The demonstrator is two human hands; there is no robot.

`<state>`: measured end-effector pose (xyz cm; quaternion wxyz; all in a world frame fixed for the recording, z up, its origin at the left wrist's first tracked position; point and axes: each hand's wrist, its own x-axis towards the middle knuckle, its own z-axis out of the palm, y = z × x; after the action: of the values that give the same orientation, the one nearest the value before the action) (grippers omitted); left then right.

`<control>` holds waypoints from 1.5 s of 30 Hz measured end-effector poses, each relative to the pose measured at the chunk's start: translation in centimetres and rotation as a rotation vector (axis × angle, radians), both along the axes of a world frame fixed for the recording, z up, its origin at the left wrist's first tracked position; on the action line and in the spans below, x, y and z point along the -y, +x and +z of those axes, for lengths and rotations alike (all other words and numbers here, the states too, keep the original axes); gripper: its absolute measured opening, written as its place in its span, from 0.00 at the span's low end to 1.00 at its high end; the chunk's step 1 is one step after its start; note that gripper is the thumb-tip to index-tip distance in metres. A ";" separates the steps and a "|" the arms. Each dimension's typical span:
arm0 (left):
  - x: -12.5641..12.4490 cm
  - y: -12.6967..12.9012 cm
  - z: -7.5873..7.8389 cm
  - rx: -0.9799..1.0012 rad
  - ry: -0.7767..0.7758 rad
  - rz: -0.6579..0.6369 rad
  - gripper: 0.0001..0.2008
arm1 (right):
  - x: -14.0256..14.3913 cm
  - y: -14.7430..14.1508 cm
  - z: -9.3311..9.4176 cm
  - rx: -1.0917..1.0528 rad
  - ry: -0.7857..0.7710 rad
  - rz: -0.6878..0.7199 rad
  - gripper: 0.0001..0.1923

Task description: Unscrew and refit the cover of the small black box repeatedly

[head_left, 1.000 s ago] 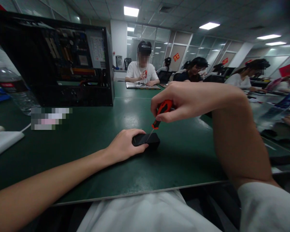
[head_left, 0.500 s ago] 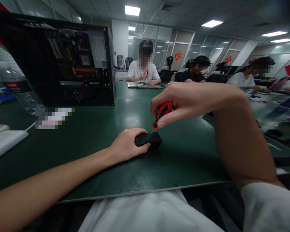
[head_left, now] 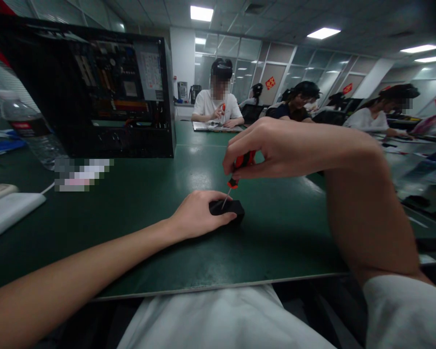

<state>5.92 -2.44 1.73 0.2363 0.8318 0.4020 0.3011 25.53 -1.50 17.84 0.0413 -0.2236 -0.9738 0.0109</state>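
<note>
On the green tabletop [head_left: 269, 247] lies a small black box-shaped object [head_left: 237, 208]; its exact kind I cannot make out. My left hand [head_left: 199, 213] grips it from the left, thumb on the near side and fingers on the far side. Above it, my right hand [head_left: 265, 148] is closed round the red and black handle of a screwdriver [head_left: 233, 183]. The thin shaft slants down to the top of the black object, between my left thumb and fingers. Whether the tip sits in a screw is too small to tell.
An open computer case [head_left: 131, 138] stands at the back left, beside a plastic bottle [head_left: 32, 126]. A white box-like device [head_left: 10, 213] with a cable lies at the left edge. Across the table sits a person in white [head_left: 218, 106]; several others work at the right.
My left hand has shifted slightly right along the black object. My right hand has turned on the screwdriver handle, its fingers now covering more of it, and the shaft stands slightly steeper.
</note>
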 end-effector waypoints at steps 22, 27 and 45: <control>-0.3 0.1 -0.5 0.023 -0.009 -0.002 0.19 | -2.4 1.3 -0.5 -0.012 0.045 -0.080 0.10; -0.3 0.1 -0.3 0.024 -0.013 -0.011 0.20 | -2.2 1.4 -0.2 0.003 0.016 -0.049 0.11; -0.3 0.0 -0.2 0.024 -0.014 -0.042 0.20 | -1.4 1.4 0.1 0.040 -0.029 0.004 0.12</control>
<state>5.93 -2.14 1.55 0.2531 0.8347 0.3837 0.3033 26.89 -0.11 17.91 0.0185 -0.2222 -0.9746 0.0206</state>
